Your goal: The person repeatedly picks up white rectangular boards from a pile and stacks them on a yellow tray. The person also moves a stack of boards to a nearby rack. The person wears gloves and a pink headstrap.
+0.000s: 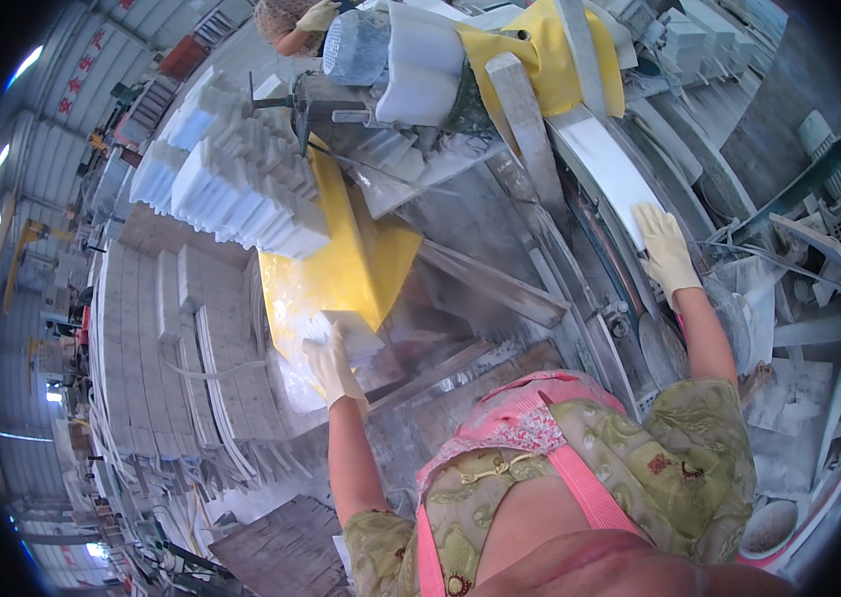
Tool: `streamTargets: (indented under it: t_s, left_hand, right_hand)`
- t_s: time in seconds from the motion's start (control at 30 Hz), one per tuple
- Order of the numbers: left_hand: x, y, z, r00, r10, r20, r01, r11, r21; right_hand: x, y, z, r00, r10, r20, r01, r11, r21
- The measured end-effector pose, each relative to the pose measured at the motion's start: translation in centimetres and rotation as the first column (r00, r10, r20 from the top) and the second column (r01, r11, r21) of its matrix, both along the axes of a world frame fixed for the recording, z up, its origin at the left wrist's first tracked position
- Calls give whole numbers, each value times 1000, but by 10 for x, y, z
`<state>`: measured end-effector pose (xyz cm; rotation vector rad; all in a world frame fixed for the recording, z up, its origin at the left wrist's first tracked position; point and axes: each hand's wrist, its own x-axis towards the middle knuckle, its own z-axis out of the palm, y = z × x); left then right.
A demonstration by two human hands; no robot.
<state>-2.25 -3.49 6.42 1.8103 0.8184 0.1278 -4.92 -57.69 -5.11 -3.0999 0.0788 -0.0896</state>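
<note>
My left hand [331, 363], in a pale cream glove, grips the edge of a small white stone block [353, 333]. That block rests on a yellow sheet [336, 284], which is wet and shiny at its near end. Out to the right, my right hand [663, 244] wears a matching glove. Its fingers lie stretched out over the near end of a long white strip [604, 164], which lies along a narrow machine bed. The strip's far end runs under a yellow cover [530, 60].
Stacked white slabs [231, 169] stand at the far left of the yellow sheet. A dusty motor [356, 48] and metal bars [525, 114] are beyond. Another person's gloved hand [319, 15] shows at the top. Long grey planks [132, 328] lie left; offcuts [808, 244] lie right.
</note>
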Motion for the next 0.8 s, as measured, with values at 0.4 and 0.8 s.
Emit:
streamTargets:
  t_s: [0.4, 0.8]
  left_hand:
    - [4, 7, -12, 999, -17, 35, 16, 999, 32]
    - [4, 4, -10, 999, -16, 38, 14, 999, 48]
  right_hand:
    - [25, -17, -18, 988, -115, 98, 114, 993, 12]
    - [72, 3, 12, 999, 44, 17, -41, 988, -152]
